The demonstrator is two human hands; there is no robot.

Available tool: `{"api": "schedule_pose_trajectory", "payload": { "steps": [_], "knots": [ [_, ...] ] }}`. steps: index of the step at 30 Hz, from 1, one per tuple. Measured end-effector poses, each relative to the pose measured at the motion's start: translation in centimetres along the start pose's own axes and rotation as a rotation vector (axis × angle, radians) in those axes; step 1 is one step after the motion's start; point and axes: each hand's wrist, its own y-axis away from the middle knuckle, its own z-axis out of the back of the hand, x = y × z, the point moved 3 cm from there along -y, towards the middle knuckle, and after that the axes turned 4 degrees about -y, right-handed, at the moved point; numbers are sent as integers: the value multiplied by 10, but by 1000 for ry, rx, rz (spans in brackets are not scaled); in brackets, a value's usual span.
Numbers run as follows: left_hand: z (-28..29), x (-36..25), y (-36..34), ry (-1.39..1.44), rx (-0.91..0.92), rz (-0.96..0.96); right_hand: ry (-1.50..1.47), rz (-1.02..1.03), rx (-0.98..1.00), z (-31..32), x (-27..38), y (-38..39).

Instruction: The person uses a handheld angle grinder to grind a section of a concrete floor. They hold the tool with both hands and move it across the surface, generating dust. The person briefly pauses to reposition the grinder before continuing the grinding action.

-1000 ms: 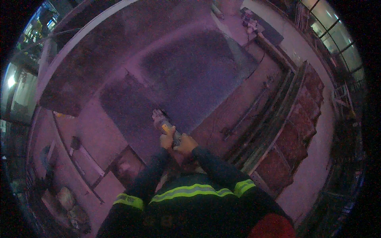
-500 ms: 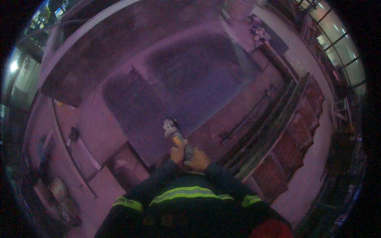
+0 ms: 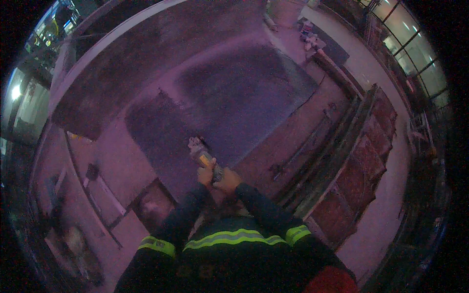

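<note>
Both my hands are wrapped round an angle grinder (image 3: 201, 155) with a grey body and a yellow patch. My left hand (image 3: 205, 173) grips it nearer the head, at the left side of the body. Just behind, my right hand (image 3: 226, 179) closes on the rear of the body. The grinder's head points up and to the left, over a broad dark sheet (image 3: 234, 107). Dim light hides whether the disc touches the surface. Dark sleeves with bright yellow-green bands cover my arms.
Long dark bars (image 3: 337, 141) lie to the right, beside several rust-red plates (image 3: 354, 171). A thin rod-like tool (image 3: 298, 156) rests nearer the sheet. At the left stand a narrow strip (image 3: 110, 193) and a pale roundish bundle (image 3: 75, 241). Small items (image 3: 310, 39) sit at the far right.
My hands and the grinder have moved forward and a little left over the dark sheet, with my arms reaching out further. The grip looks the same.
</note>
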Motion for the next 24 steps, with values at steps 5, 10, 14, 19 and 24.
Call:
{"api": "schedule_pose_trajectory", "payload": {
  "steps": [5, 10, 14, 19, 24],
  "knots": [
    [26, -22, -61, 47, 261, -137, 53, 7, -15, -3, 40, -45],
    [24, -14, -6, 33, 244, -85, 97, -66, -30, 2, 38, -7],
    [44, -58, 40, 141, 307, -1, 91, -169, -77, -16, 17, -8],
    [57, -68, 13, -47, 154, 2, 69, -102, -40, -21, 33, -29],
    [44, -36, -54, -120, 121, -168, 88, -114, -50, -14, 58, -46]
  ]
}}
